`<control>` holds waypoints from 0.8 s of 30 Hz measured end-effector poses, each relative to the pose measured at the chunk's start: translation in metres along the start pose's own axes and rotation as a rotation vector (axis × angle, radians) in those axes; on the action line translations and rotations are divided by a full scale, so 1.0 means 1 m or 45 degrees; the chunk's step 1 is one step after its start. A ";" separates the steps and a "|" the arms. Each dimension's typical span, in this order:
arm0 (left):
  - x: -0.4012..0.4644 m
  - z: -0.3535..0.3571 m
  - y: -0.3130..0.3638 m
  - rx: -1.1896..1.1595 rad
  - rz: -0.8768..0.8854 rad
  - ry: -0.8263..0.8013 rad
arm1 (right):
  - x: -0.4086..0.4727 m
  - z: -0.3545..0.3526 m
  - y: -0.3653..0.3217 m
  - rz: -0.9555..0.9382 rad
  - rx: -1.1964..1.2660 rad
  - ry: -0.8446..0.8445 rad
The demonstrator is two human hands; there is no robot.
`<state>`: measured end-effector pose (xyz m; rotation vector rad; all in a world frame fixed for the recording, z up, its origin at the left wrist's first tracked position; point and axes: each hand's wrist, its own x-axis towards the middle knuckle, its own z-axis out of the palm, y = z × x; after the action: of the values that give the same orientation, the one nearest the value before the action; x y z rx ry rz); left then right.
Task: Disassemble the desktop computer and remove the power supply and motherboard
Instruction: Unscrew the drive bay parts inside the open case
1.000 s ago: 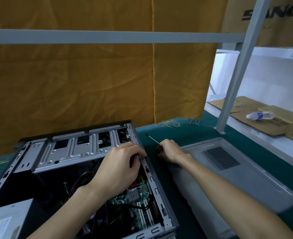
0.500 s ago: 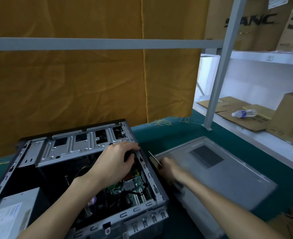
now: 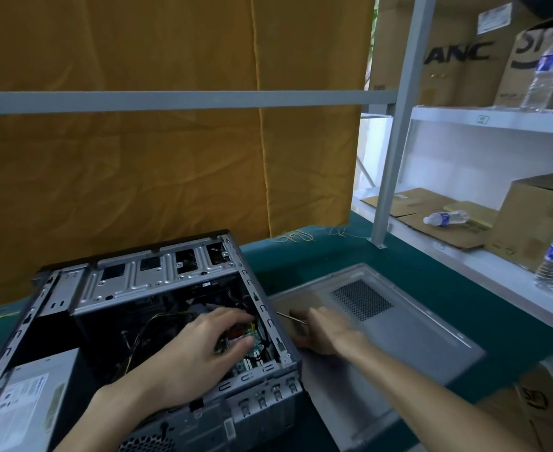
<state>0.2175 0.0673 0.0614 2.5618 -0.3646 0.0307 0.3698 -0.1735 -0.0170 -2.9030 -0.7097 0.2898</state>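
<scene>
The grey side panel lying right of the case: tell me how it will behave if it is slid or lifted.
The side panel looks like thin flat sheet metal, so probably light for its size and a bit flexible when lifted by one edge. It lies flat on the green mat, so it should slide rather than tip. Its perforated vent suggests edges that could snag fingers.

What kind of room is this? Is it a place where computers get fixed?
Probably a workshop or storeroom bench. An open computer case lies on a green-covered table, its side panel off beside it, and metal shelves hold cardboard boxes.
</scene>
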 end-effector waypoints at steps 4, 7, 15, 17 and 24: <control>-0.007 0.003 0.003 -0.073 -0.058 0.028 | 0.009 -0.002 -0.017 0.056 0.101 0.066; -0.010 0.003 0.006 -0.075 -0.064 0.083 | 0.015 -0.002 -0.026 0.103 0.137 0.066; -0.036 -0.010 0.012 -0.100 -0.022 0.061 | 0.002 -0.035 -0.013 0.442 0.879 -0.080; -0.050 -0.018 0.010 -0.146 -0.034 0.040 | -0.011 -0.060 -0.010 0.455 1.181 0.076; -0.076 -0.038 -0.003 -0.032 -0.117 0.124 | -0.056 -0.119 -0.062 0.254 1.300 0.248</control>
<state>0.1466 0.1090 0.0849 2.5382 -0.2091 0.1161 0.3196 -0.1559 0.1185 -1.9713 -0.1384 0.2731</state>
